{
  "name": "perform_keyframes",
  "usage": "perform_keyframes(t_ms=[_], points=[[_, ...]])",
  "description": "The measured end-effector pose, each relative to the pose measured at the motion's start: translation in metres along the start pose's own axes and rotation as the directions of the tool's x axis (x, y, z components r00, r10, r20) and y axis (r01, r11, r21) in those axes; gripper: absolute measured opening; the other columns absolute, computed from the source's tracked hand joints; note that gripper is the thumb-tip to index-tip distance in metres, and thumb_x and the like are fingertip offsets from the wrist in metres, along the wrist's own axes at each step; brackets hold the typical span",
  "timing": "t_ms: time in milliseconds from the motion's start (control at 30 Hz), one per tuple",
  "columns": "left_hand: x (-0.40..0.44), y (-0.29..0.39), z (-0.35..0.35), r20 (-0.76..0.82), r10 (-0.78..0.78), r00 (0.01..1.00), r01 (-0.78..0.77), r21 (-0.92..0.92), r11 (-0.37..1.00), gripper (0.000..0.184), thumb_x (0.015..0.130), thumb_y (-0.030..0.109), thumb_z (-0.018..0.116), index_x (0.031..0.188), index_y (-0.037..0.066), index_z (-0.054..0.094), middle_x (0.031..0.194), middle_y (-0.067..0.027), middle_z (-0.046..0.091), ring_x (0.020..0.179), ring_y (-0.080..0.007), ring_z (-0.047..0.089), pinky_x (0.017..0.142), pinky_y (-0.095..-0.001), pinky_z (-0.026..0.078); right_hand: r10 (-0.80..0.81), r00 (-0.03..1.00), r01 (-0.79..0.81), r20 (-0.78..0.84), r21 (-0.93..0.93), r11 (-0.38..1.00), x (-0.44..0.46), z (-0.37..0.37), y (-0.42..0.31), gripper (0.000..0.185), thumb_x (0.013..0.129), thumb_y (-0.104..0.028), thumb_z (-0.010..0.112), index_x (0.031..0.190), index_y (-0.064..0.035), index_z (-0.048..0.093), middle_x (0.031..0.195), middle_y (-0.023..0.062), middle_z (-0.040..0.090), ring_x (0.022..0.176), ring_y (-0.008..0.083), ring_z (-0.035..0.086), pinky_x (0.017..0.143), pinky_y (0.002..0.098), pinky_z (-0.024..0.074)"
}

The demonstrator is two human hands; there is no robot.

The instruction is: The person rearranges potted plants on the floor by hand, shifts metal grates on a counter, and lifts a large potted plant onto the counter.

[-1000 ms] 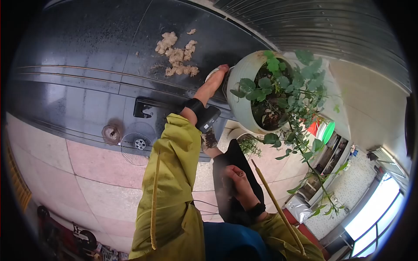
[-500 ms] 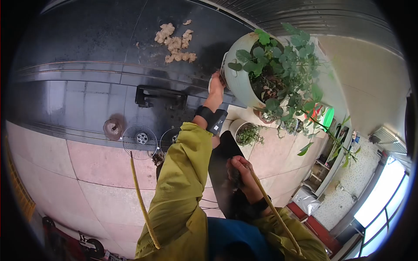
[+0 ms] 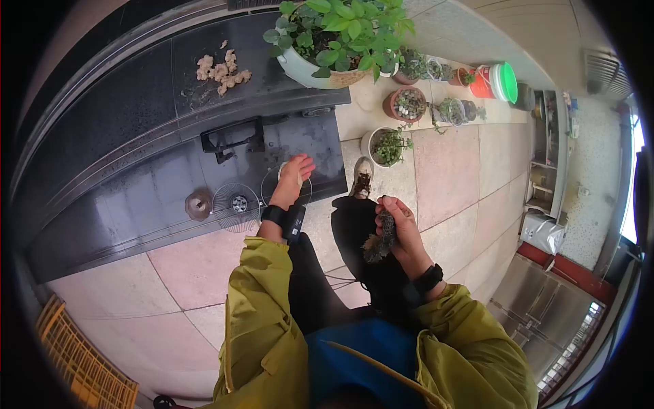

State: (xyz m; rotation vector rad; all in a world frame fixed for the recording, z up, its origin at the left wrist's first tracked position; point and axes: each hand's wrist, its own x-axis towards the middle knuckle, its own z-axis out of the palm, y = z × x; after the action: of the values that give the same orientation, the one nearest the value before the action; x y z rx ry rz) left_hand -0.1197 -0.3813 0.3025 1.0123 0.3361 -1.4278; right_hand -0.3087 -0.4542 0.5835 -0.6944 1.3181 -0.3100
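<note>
My right hand [image 3: 403, 235] is closed around a grey, fuzzy clump [image 3: 380, 238], which hangs below the fingers in front of my dark trousers. What the clump is made of I cannot make out. My left hand [image 3: 293, 180] is stretched out with its fingers extended and nothing visible in it. It hovers over or rests near a round wire guard [image 3: 306, 184] on the dark stone step; contact is unclear. Beside that guard lies another round wire fan guard [image 3: 230, 213], with a grey hub in its middle. A brownish, rounded container [image 3: 198, 204] sits left of it.
A black plastic frame [image 3: 235, 138] lies on the step. Knobbly pieces resembling ginger [image 3: 221, 72] are spread on the upper ledge beside a large potted plant [image 3: 306, 68]. A small white pot [image 3: 376, 146] stands near my shoe [image 3: 362, 178]. A yellow crate [image 3: 85, 354] is at lower left.
My left hand has come away from the large plant pot, back toward the wire guards. My right hand still holds the clump. The view has shifted, showing more floor and my shoe.
</note>
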Motion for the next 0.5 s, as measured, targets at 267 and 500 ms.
perform_keyframes(t_ms=[267, 500], points=[[-0.108, -0.064, 0.048, -0.149, 0.055, 0.987, 0.035, 0.545, 0.838, 0.045, 0.092, 0.033, 0.056, 0.126, 0.004, 0.058, 0.123, -0.0104, 0.063, 0.111, -0.0215, 0.060, 0.092, -0.0333, 0.045, -0.052, 0.995, 0.048, 0.084, 0.041, 0.998, -0.008, -0.125, -0.067, 0.019, 0.091, -0.027, 0.068, 0.097, -0.0086, 0.066, 0.080, 0.0001, 0.064, 0.061, 0.0085, 0.058, 0.051, 0.0213, 0.0451], [-0.056, -0.112, 0.154, -0.248, 0.291, 0.924, 0.144, 0.931, 0.336, 0.066, 0.087, 0.041, 0.060, 0.137, -0.001, 0.047, 0.132, -0.0230, 0.055, 0.128, -0.0339, 0.049, 0.106, -0.0387, 0.037, -0.024, 0.978, 0.005, 0.205, 0.091, 0.996, 0.110, -0.269, -0.137, 0.017, 0.091, -0.024, 0.069, 0.095, -0.0080, 0.066, 0.079, 0.0013, 0.064, 0.060, 0.0082, 0.057, 0.051, 0.0216, 0.0451]])
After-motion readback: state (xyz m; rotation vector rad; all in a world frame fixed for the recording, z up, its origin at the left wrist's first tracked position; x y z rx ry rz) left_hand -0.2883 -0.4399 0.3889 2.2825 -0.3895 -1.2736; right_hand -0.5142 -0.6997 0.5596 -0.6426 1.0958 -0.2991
